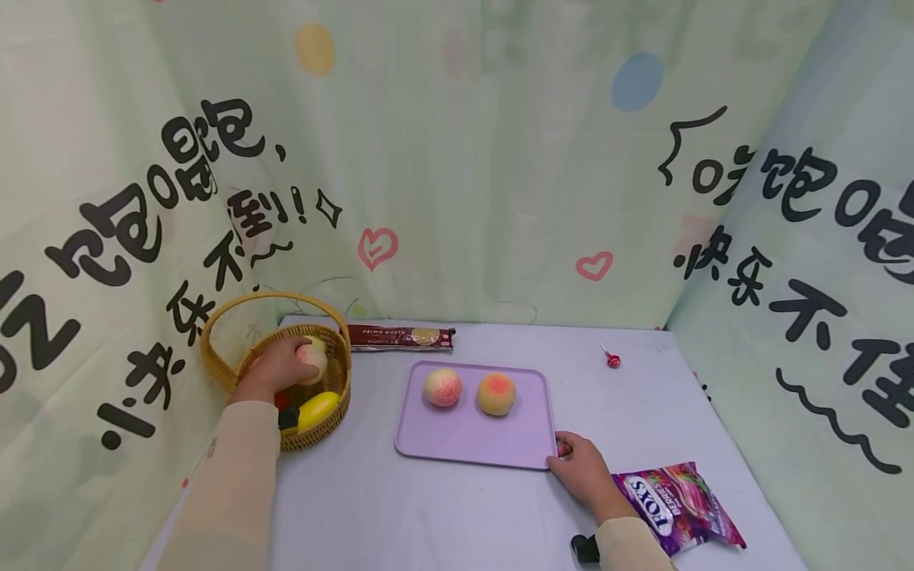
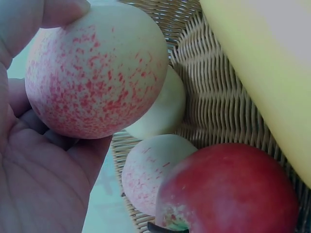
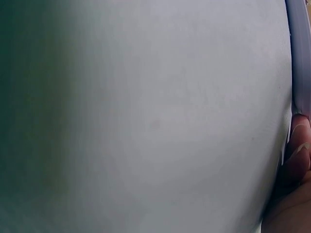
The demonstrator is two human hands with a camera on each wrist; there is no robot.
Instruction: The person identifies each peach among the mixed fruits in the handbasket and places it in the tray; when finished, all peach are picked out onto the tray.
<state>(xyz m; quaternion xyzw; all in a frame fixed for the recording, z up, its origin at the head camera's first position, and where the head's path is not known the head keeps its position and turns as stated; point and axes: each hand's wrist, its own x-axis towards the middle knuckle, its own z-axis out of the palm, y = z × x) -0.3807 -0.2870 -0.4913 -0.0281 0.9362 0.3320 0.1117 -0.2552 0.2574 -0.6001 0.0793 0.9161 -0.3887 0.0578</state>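
Left hand: the left hand [image 1: 274, 367] reaches into the wicker basket [image 1: 214, 361] at the far left of the table, fingers and thumb curled round a speckled peach [image 1: 312, 361]; the left wrist view shows the thumb [image 2: 63, 10] over the top of the fruit and the palm beneath it.
Speckled peach: pale with red flecks, gripped inside the basket, above the other fruit.
Basket contents: a second flecked peach [image 2: 146, 170], a pale round fruit [image 2: 163, 109] behind it, a red apple [image 2: 228, 191] and a yellow fruit [image 1: 316, 410] along the near side.
Right hand: the right hand [image 1: 585, 468] lies on the table at the near right corner of the lilac tray [image 1: 464, 436], fingertips touching its edge; fingers loosely bent, holding nothing.
Tray: at the middle of the table, carrying two peaches side by side, a pinker one [image 1: 443, 387] on the left and an orange one [image 1: 496, 393] on the right.
Table: a biscuit packet [image 1: 400, 337] lies far of the tray, a red lollipop [image 1: 612, 359] far right, a purple Fox's sweet bag [image 1: 674, 506] near right, just beside the right wrist.
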